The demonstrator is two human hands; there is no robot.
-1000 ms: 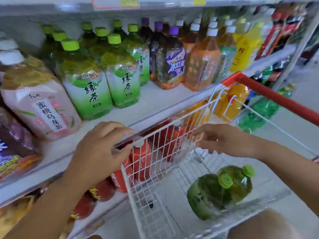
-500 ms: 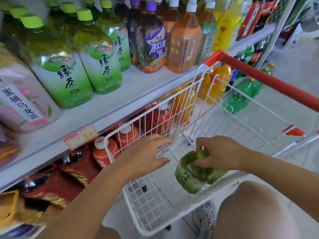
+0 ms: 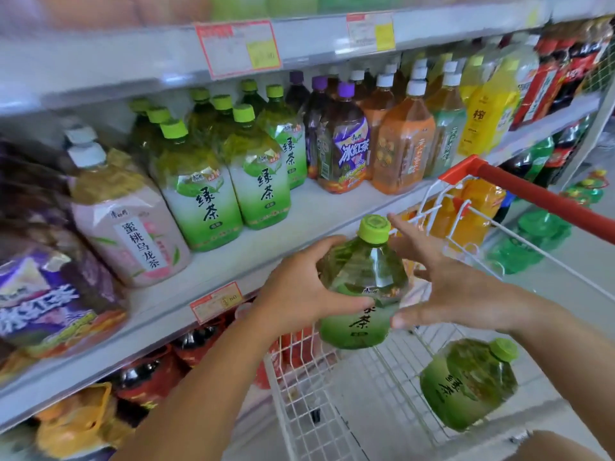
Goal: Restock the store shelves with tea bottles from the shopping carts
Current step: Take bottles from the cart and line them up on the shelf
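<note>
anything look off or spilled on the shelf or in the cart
Nothing looks spilled or damaged. One green tea bottle lies on its side in the cart; the lean of the far-left shelf bottles may be the wide lens.

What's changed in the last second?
One green tea bottle rose out of the cart, upright now. The left hand left the cart rim and grips it; the right hand has loosened, fingers spread beside it. The other bottle stays lying in the cart.
</note>
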